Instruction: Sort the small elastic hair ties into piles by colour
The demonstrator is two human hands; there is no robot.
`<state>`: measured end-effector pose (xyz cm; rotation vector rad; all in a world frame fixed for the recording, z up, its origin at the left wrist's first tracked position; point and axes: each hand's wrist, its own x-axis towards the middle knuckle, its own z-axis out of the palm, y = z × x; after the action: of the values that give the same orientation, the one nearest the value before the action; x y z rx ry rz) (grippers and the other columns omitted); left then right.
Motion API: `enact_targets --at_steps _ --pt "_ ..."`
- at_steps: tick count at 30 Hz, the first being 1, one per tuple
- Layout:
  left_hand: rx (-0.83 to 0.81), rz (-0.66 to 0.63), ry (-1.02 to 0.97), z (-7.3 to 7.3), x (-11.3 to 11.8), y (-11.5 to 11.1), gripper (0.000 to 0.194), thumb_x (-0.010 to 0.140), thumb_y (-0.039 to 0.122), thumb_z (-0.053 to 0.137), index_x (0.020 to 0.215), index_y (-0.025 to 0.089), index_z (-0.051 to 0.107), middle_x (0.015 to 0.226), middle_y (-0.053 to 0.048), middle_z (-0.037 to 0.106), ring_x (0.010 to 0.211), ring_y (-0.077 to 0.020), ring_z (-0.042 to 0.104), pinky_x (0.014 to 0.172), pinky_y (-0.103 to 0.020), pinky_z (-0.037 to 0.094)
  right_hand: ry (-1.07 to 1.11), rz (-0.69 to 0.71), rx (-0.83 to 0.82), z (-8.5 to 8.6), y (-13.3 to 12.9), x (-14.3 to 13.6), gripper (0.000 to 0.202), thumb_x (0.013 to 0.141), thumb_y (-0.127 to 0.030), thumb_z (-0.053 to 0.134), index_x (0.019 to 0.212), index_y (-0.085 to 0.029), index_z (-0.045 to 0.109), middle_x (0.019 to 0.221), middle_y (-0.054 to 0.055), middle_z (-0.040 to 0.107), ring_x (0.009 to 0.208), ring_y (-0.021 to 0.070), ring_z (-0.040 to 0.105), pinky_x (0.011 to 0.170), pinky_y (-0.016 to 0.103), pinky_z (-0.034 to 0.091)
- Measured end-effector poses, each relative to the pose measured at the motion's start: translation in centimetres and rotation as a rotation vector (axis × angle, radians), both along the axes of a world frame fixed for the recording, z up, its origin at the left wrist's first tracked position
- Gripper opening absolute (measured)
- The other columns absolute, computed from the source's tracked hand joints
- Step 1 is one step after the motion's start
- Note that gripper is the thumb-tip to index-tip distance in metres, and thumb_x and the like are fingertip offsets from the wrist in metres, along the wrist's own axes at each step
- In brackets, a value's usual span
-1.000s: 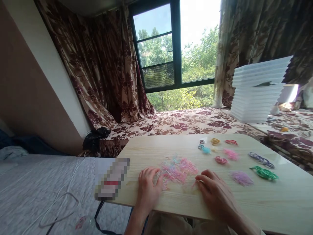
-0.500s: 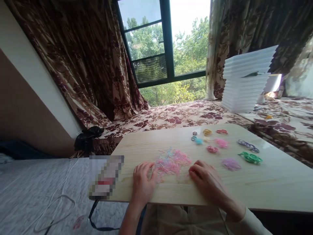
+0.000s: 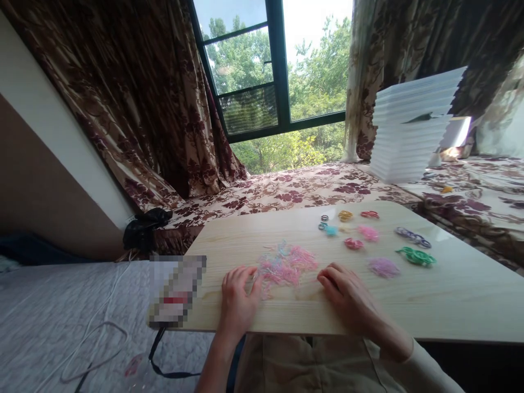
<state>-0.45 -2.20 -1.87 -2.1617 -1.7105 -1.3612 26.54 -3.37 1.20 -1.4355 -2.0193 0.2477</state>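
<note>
A loose pile of thin pink, blue and pale strands [image 3: 289, 265], which look like small rubber bands, lies on the wooden table [image 3: 450, 305] between my hands. My left hand [image 3: 239, 295] rests at the pile's left edge, thumb apart from the fingers, with no held thing showing. To the right of the pile, my right hand [image 3: 347, 297] is curled, its thumb and forefinger close together. Whether anything small is pinched there is hidden. Beyond it sit a purple heap [image 3: 383, 267], a pink heap [image 3: 368, 233] and a light-blue heap [image 3: 331, 231] of similar strands.
Coiled bands lie at the table's right: green [image 3: 415, 256], purple and white [image 3: 412, 237], yellow [image 3: 345, 215], red [image 3: 370, 214] and pinkish red [image 3: 353, 244]. A blurred-out item with a black strap [image 3: 158, 349] is at the left edge. White stacked sheets [image 3: 411, 131] stand behind.
The view has tilted slightly, so the table sits a little higher in the picture. My right hand has shifted slightly away from the pile; my left hand has hardly moved.
</note>
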Motion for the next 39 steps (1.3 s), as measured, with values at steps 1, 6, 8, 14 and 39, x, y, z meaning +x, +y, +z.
enact_targets --at_steps 1,6,8,14,39 --pt "-0.002 0.001 0.002 0.0 0.0 0.0 0.021 0.089 0.032 0.056 0.098 0.019 0.070 0.100 -0.009 0.074 0.102 -0.0283 0.064 0.096 -0.050 0.050 0.006 0.001 0.000 0.0 0.0 0.0 0.031 0.096 -0.035 0.040 0.077 -0.023 0.062 0.085 0.005 0.066 0.082 0.0190 0.064 0.077 0.035 0.047" --pt "-0.009 -0.001 -0.001 0.0 0.0 0.0 0.021 0.089 0.032 0.055 0.096 0.019 0.070 0.098 -0.009 0.074 0.099 -0.0275 0.065 0.095 -0.049 0.051 0.038 0.001 0.019 0.0 -0.1 -0.1 0.031 0.096 -0.036 0.040 0.078 -0.023 0.062 0.085 0.005 0.067 0.082 0.0180 0.064 0.077 0.032 0.049" --pt "-0.009 0.000 -0.010 0.0 0.0 0.0 0.021 0.089 0.032 0.055 0.096 0.019 0.070 0.098 -0.009 0.074 0.099 -0.0272 0.065 0.095 -0.048 0.051 0.046 -0.013 0.028 -0.1 -0.5 0.5 0.031 0.096 -0.037 0.039 0.078 -0.023 0.061 0.085 0.005 0.067 0.080 0.0176 0.064 0.075 0.031 0.049" --pt "-0.021 -0.014 -0.015 0.0 0.0 -0.1 0.022 0.090 0.035 0.054 0.096 0.020 0.069 0.098 -0.008 0.074 0.099 -0.0269 0.065 0.097 -0.047 0.050 0.003 -0.233 0.132 0.5 -2.0 6.4 0.030 0.094 -0.044 0.041 0.081 -0.026 0.062 0.086 0.005 0.068 0.080 0.0202 0.065 0.071 0.033 0.049" --pt "-0.020 -0.025 0.010 -0.4 -0.4 0.3 0.024 0.087 0.038 0.054 0.094 0.021 0.070 0.096 -0.008 0.075 0.098 -0.0277 0.065 0.097 -0.047 0.050 -0.456 -0.581 -0.055 3.6 7.9 14.4 0.024 0.093 -0.027 0.051 0.077 -0.017 0.066 0.084 0.009 0.068 0.079 0.0187 0.062 0.071 0.032 0.044"
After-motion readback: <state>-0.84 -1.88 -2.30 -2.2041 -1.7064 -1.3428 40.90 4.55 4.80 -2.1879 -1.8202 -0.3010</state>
